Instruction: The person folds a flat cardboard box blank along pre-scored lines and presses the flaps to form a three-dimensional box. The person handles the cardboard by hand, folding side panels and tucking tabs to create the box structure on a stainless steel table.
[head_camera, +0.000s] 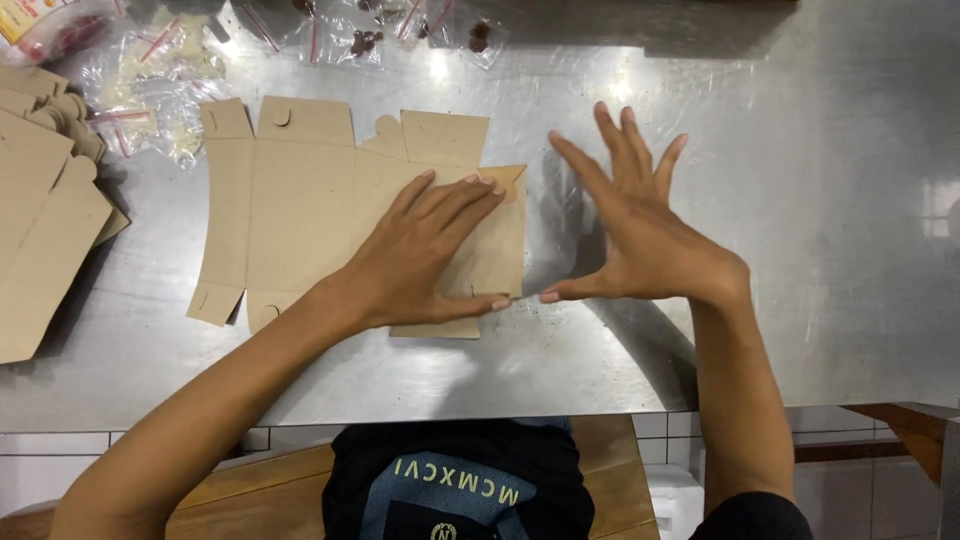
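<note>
Flatly, left hand (425, 250) pressing cardboard blank (300, 200); right hand (640, 230) spread, empty; snack bags (160, 70) behind.

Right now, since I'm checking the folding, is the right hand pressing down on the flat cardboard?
No, the right hand lies on the metal table beside the flat cardboard blank.

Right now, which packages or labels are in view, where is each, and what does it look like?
Flat box blank: centre of the steel table, brown card, unfolded, under the left hand.
Stack of blanks: left edge, brown card.
Clear bags: along the far edge, red-striped tops, pale and dark contents.
Printed packet: top left corner, yellow and red, mostly cut off.
</note>
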